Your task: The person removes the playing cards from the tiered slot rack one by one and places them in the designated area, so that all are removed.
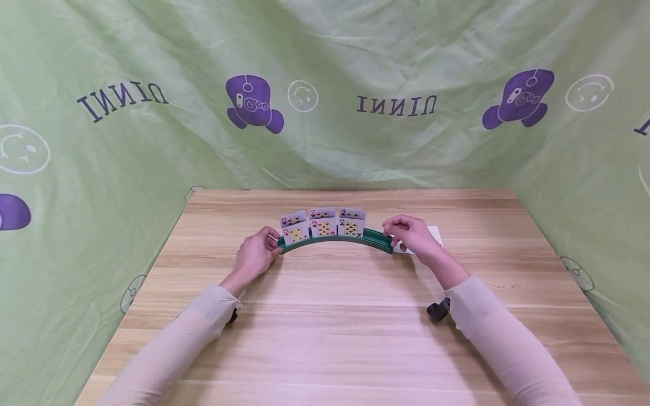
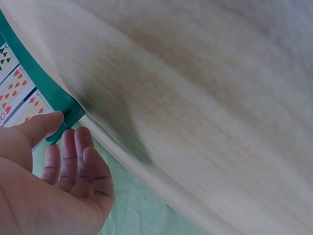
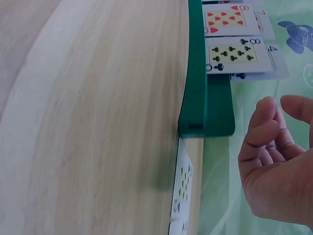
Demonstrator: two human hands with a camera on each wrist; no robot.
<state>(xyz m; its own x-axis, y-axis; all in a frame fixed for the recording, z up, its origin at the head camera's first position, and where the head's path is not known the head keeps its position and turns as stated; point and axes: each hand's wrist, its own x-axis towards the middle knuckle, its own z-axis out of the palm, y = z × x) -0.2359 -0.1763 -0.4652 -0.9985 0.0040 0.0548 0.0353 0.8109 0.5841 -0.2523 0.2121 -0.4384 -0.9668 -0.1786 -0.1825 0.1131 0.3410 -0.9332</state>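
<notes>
A curved green card holder stands on the table, with playing cards upright in two rows. In front are a five of diamonds, an eight of hearts and an eight of clubs. Behind them show the tops of a nine, a seven and a four. My left hand grips the holder's left end, thumb on its front edge. Near the right end my right hand hovers with loosely bent fingers, thumb and forefinger apart, holding nothing.
Flat on the table beyond the holder's right end lie loose cards, partly hidden by my right hand in the head view. A wooden tabletop spreads in front. Green printed cloth hangs behind and at both sides.
</notes>
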